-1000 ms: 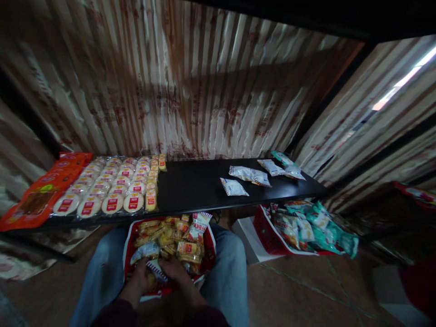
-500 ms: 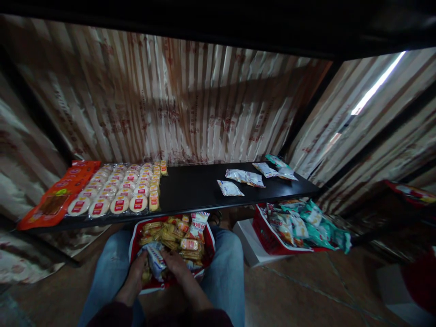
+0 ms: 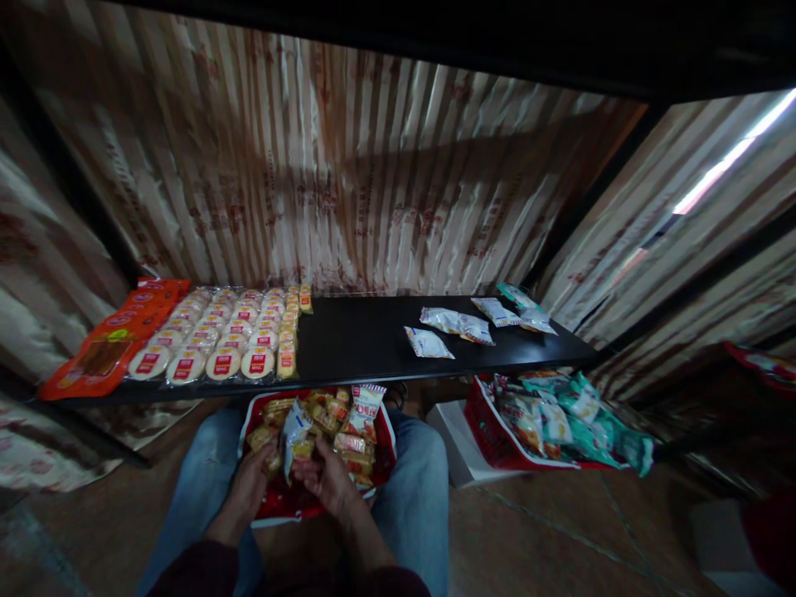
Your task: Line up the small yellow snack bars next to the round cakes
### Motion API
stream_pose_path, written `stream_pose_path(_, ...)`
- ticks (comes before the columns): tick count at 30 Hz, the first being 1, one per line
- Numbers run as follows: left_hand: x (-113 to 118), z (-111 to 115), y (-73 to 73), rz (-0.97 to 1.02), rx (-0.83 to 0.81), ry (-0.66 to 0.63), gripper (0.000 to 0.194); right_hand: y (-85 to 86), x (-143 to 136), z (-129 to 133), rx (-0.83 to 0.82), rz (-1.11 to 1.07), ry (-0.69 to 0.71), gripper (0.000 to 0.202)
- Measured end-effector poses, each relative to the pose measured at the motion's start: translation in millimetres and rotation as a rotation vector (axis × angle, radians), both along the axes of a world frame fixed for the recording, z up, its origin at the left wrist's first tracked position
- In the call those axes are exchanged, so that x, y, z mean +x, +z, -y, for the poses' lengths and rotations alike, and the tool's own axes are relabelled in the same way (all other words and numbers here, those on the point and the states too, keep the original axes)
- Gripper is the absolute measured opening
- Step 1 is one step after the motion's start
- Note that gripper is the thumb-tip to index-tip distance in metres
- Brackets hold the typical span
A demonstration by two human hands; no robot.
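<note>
A red basket with a white rim rests between my knees, holding small yellow snack packets. At its left side my left hand is closed on a yellow snack packet. My right hand, in the middle of the basket, has its fingers closed round another yellow snack packet. A white and blue snack bag stands tilted between the hands, close to the right fingertips. Behind the right hand, a red and white bag leans at the basket's back right.
A black shelf spans the front. Rows of round wrapped cakes and an orange bag lie on its left, white bags on its right. A second red basket with green bags stands on a white box.
The white and blue bag, earlier between both hands, now stands tilted among the packets. My hands have moved apart and closed on yellow packets. The view has shifted slightly.
</note>
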State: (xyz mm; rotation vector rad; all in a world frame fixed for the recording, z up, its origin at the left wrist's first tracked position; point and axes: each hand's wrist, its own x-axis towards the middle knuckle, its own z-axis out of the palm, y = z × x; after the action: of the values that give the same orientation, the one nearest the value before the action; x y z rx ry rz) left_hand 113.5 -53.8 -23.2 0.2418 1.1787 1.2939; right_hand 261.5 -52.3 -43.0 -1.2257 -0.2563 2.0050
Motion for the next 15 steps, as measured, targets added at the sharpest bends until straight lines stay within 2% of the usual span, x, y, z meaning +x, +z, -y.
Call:
stream_pose_path(2, 0, 0, -1.3, -0.017, 0.012, -0.024, 0.023, -0.9, -1, 1, 0.016, -0.069, -0.05, 0.038)
stream_pose_path(5, 2, 1, -11.4, -0.152, -0.008, -0.087, 0.031, -5.9, -4, 5, 0.106, -0.112, -0.109, 0.028)
stream_pose_path(8, 2, 2, -25.2, -0.321, -0.036, -0.145, 0.039, -10.4, -7, 8, 0.187, -0.064, -0.114, 0.035)
stream_pose_path(11, 2, 2, -30.9, -0.437, -0.005, -0.152, 0.039, -7.9, -6, 11, 0.23, -0.011, -0.039, 0.042)
stream_pose_path(15, -2, 0, -21.5, -0.553, 0.047, -0.061, 0.033, 8.5, 0, 14, 0.314, -0.081, 0.134, 0.056)
